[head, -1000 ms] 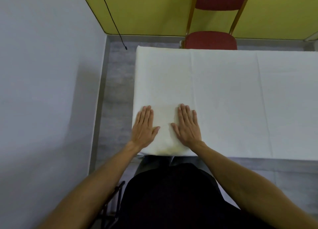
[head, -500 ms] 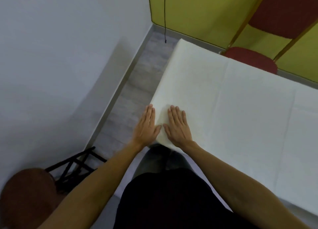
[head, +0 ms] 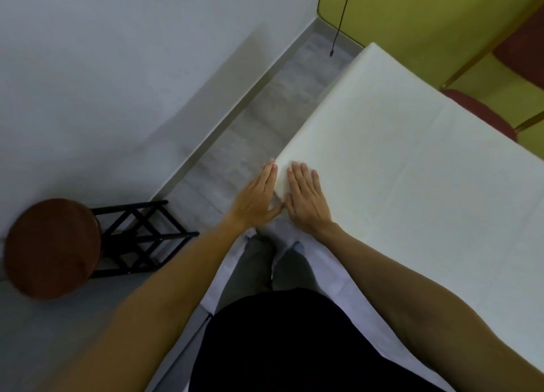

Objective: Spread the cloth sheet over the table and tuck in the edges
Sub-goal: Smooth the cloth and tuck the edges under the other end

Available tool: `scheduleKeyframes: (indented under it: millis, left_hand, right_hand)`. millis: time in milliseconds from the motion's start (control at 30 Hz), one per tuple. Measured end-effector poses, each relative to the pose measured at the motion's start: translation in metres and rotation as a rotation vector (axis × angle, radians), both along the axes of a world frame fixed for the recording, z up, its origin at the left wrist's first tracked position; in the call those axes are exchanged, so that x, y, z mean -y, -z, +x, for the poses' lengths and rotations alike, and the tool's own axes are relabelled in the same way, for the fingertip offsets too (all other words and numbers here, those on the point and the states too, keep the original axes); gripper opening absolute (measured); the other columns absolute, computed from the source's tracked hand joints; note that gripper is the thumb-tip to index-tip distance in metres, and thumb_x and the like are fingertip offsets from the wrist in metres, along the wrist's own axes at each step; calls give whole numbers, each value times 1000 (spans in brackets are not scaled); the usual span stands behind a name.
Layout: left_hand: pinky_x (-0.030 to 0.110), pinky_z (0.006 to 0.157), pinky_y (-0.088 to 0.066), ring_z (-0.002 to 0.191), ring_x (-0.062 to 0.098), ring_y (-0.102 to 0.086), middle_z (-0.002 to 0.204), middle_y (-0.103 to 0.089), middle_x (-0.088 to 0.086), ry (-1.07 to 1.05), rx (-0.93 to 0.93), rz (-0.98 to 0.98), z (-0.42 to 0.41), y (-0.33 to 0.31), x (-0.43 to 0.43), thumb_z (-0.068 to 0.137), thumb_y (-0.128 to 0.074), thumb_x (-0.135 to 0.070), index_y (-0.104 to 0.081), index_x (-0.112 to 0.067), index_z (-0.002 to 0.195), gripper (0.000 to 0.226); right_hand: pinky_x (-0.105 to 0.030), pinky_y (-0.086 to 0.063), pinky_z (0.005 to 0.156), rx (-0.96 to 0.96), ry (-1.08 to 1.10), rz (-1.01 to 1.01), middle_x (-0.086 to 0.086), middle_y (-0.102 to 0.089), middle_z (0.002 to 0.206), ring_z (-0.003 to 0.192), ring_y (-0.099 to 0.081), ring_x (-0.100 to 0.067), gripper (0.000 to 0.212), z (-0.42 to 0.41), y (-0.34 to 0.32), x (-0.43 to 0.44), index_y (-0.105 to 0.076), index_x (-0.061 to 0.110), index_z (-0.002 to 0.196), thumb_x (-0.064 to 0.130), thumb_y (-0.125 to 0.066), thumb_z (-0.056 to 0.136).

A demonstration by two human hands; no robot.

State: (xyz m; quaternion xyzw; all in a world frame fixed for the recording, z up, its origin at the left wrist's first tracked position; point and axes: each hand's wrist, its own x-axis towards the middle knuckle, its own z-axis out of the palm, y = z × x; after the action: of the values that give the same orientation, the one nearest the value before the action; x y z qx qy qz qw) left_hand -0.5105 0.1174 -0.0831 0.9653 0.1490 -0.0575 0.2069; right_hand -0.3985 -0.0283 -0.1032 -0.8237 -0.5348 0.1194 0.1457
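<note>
The cloth (head: 397,162) is laid over the table, which is hidden under it. The top is covered from the near corner (head: 279,161) to the far side, and a few fold lines can be seen in it.

The left hand (head: 256,199) is held flat against the side of the cloth at that corner, with the fingers straight. The right hand (head: 306,200) is laid flat on top, just beside the corner, with the fingers straight too. Nothing is gripped by either hand; the cloth is only pressed.

The spreading looks done, and the tuck at this corner looks like the step in hand. It cannot be told if the edge is tucked under, as the underside is not seen.

Some things could go wrong from here. If the side is pushed too hard, the cloth could be dragged and the top could get wrinkled. If the right hand is lifted too soon, the cloth could be slid off the corner. Loose cloth hangs by the legs (head: 253,268) and could be caught on them. The stool (head: 53,247) is near on the left and could be bumped if a step is taken.
</note>
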Motion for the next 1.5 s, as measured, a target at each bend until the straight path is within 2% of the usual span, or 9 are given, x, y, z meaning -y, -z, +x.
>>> scheduleKeyframes:
  millis: [200, 267, 367, 467, 600, 767, 1000, 1333, 1500]
  left_hand:
    - [42, 118, -31, 142, 32, -37, 154, -35, 20, 17, 8, -13, -19, 17, -16, 96, -44, -57, -24, -1, 150, 81]
    - [43, 119, -26, 145, 33, -30, 157, -29, 22, 26, 1, -50, -21, 18, -25, 93, -46, -56, -23, 3, 151, 86]
    - [39, 122, -17, 150, 28, -13, 162, -14, 19, -70, -35, -90, -24, 25, -36, 90, -57, -52, -9, 0, 154, 96]
    - [35, 122, -7, 150, 22, 2, 164, -3, 16, -118, -54, -135, -24, 45, -50, 92, -54, -55, -1, -1, 154, 98]
    - [39, 123, -11, 152, 28, -4, 164, -4, 17, -28, -43, -183, -21, 65, -62, 95, -49, -56, -2, -2, 155, 93]
    - [41, 122, -19, 151, 27, -15, 162, -18, 17, 80, 114, -242, -13, 86, -72, 100, -33, -57, -17, -1, 154, 80]
    - [49, 116, -32, 146, 30, -31, 155, -35, 16, 227, 206, -256, -23, 115, -92, 93, -60, -26, -35, -2, 148, 65]
    - [43, 111, -41, 136, 29, -46, 147, -48, 15, 176, 206, -345, -9, 118, -82, 95, -62, -27, -43, -3, 144, 58]
    - [47, 102, -49, 127, 33, -56, 140, -55, 17, 196, 144, -337, -6, 143, -92, 78, -83, -27, -51, -1, 137, 72]
  right_hand:
    - [-57, -14, 123, 26, -54, -34, -19, -18, 164, 153, -9, -36, 61, -7, -13, -35, -24, 2, 155, 36, -33, 105]
    - [-57, -13, 123, 49, -58, -77, -18, -17, 165, 154, -6, -35, 63, -8, -14, -45, -23, 3, 155, 37, -33, 103]
    - [-55, -11, 123, 73, -15, -125, -15, -10, 166, 154, -1, -31, 65, -7, -13, -58, -19, 4, 157, 40, -25, 104]
    - [-54, -8, 124, 103, 67, -146, -14, -8, 167, 155, -1, -30, 67, -6, -8, -70, -19, 3, 157, 45, -20, 104]
    - [-54, -10, 124, 137, 108, -137, -12, -7, 167, 155, -1, -28, 67, -9, 2, -76, -19, 4, 157, 44, -27, 104]
    - [-56, -17, 122, 145, 121, -64, -15, -16, 165, 154, -10, -31, 67, -9, 10, -76, -25, 1, 155, 42, -27, 103]
    - [-55, -17, 123, 142, 140, -24, -16, -17, 165, 154, -13, -31, 68, -9, 13, -77, -26, 1, 154, 41, -33, 100]
    - [-54, -16, 123, 145, 162, -66, -15, -21, 164, 154, -13, -31, 70, -9, 13, -80, -31, 2, 153, 46, -32, 99]
    - [-54, -16, 123, 145, 183, -57, -14, -23, 163, 153, -15, -31, 70, -10, 13, -83, -32, 3, 153, 46, -33, 97]
